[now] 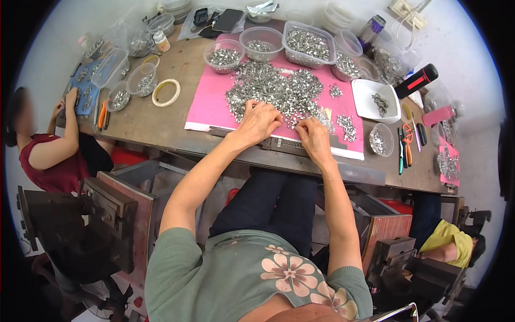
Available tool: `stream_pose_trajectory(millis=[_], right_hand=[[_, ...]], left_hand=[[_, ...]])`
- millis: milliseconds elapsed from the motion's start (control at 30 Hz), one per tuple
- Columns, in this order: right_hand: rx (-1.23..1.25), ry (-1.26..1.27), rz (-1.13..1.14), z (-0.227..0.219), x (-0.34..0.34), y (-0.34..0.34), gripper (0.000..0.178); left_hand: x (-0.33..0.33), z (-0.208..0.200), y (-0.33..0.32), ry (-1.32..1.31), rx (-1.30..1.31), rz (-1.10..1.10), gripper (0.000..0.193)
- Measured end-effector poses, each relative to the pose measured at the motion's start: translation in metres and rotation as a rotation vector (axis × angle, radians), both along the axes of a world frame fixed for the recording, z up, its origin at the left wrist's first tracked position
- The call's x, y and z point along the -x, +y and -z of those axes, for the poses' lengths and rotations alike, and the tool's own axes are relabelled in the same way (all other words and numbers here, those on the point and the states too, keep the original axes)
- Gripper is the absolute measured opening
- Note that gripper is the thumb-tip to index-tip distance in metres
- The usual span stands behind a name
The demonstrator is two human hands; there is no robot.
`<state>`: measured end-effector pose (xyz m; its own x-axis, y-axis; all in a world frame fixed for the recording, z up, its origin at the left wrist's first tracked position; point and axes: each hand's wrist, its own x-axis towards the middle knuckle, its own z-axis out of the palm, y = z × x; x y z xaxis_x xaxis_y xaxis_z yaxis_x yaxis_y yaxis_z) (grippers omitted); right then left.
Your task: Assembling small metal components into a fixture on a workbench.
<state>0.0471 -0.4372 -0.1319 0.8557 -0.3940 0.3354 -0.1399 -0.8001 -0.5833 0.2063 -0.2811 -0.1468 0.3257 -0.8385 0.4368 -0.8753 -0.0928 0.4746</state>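
Note:
A wide heap of small silvery metal pieces (273,88) is spread on a pink mat (206,102) in front of me. My left hand (260,122) rests at the heap's near edge, fingers bent inward; whatever is between the fingertips is too small to make out. A short way to its right, my right hand (315,138) is closed in a pinch at the heap's lower right, its fingertips' contents hidden. Below both hands, a dark metal strip (289,144) lies along the mat's near edge. Beside my right hand is a smaller cluster of metal pieces (346,127).
Plastic tubs of metal pieces (308,35) line the mat's far side. Right of it stand a white tray (362,110), a round tub (387,147) and orange-handled pliers (408,145). A tape roll (166,103) lies left. Co-workers sit at left (53,153) and right (448,244).

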Motion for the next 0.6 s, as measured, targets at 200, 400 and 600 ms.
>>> stream_pose_trajectory(millis=[200,400,600], right_hand=[[-0.042,-0.011,0.008,-0.004,0.004,0.006,0.009],[-0.039,-0.029,0.083,0.004,0.002,0.010,0.011],[0.042,-0.073,0.093,0.011,-0.002,0.015,0.010]], left_hand=[[0.004,-0.001,0.001,-0.015,0.031,-0.053,0.011],[0.004,-0.001,0.002,-0.059,0.004,-0.051,0.009],[0.006,0.001,0.001,-0.068,0.040,-0.077,0.008]])
